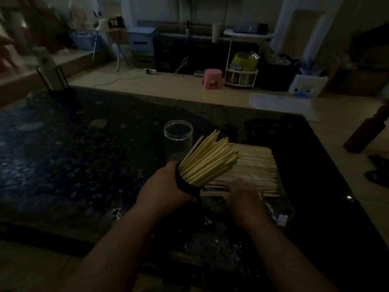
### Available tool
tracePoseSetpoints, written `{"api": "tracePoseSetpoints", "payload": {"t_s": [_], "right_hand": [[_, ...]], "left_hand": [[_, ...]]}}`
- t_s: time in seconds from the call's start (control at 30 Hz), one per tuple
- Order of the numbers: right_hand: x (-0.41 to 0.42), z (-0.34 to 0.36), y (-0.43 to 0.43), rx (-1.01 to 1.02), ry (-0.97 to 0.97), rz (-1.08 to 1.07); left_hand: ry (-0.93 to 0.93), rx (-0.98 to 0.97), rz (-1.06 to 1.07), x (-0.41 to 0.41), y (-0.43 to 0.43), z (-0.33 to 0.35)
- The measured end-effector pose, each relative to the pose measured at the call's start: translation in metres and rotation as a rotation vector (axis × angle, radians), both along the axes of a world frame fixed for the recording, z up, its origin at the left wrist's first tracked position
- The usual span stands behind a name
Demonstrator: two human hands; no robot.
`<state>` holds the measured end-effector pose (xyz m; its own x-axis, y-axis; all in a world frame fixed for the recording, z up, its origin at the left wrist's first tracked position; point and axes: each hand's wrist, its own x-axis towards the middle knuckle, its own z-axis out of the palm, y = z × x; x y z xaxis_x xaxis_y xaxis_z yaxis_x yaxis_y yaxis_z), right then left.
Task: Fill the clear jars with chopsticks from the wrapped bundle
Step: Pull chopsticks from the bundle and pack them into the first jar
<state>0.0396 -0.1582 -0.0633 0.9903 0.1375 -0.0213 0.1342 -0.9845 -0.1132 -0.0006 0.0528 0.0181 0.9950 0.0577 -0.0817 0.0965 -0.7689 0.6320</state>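
As left hand [166, 186] grips its jar [186, 185], slim wooden chopsticks [208, 159] fan.

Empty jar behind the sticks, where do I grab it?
The empty jar stands upright, mouth open; chopsticks in the held jar fan out close on its right. Wrap a hand round its side wall below the rim, coming from the left.

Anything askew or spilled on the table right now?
Nothing spilled. The left hand holds the filled jar tilted toward the bundle, its chopsticks fanned unevenly. The empty jar stands upright.
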Motion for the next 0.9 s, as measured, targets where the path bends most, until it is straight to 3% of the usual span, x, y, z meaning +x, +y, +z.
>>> {"api": "tracePoseSetpoints", "payload": {"t_s": [0.37, 0.57, 0.9], "right_hand": [[-0.007, 0.005, -0.002, -0.104, 0.062, 0.06], [-0.015, 0.012, -0.005, 0.077, 0.09, 0.103], [-0.03, 0.015, -0.005, 0.06, 0.075, 0.093]], "left_hand": [[0.006, 0.019, -0.001, 0.001, 0.001, 0.0], [0.012, 0.027, -0.001, 0.0, 0.0, 0.001], [0.009, 0.024, 0.002, 0.0, -0.001, -0.001]]}}
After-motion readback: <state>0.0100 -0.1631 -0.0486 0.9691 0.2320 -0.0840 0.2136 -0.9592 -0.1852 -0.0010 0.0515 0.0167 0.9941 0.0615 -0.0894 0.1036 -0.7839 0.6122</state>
